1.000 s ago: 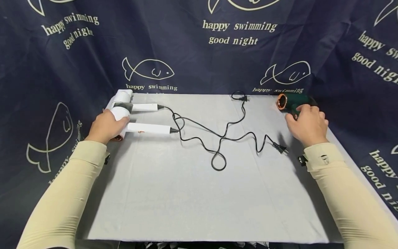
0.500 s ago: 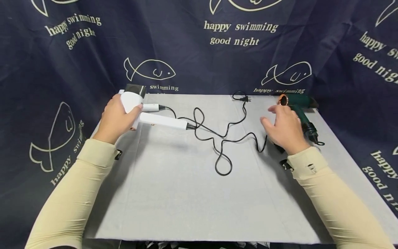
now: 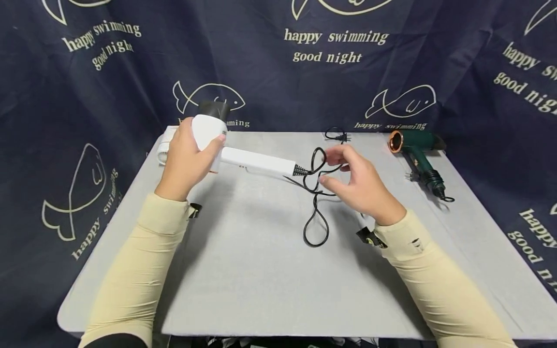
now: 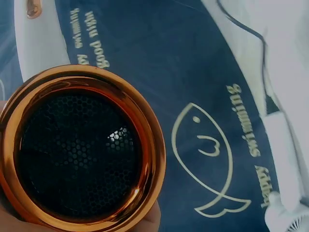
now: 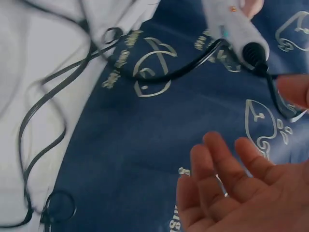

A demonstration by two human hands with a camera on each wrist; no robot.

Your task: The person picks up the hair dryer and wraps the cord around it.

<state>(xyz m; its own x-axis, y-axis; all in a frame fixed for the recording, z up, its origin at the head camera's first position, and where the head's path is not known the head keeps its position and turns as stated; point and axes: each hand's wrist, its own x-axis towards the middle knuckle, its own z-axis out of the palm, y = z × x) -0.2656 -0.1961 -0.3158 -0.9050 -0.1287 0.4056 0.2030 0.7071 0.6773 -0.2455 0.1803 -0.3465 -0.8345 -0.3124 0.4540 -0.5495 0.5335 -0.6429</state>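
Observation:
A white hair dryer (image 3: 256,161) with a dark nozzle and a copper-rimmed back is raised off the table. My left hand (image 3: 187,159) grips it round the body, and the handle points right. The left wrist view looks straight at its copper rim (image 4: 157,145) and mesh. From the handle end runs a black cord (image 3: 327,232), looped and crossing another cord. My right hand (image 3: 363,188) is beside the cord loops with fingers apart; in the right wrist view, the fingers (image 5: 227,179) are bent loosely, with no cord between them.
Behind my left hand lies a second white hair dryer (image 3: 164,152), mostly hidden. A green hair dryer (image 3: 417,140) with a copper rim lies at the back right of the white table (image 3: 261,290). A black plug (image 3: 345,137) is near the back edge. Dark printed cloth (image 3: 278,87) hangs behind.
My left hand has lifted the white hair dryer and carried it right, drawing its cord along. My right hand has left the green hair dryer and moved left to the cord loops.

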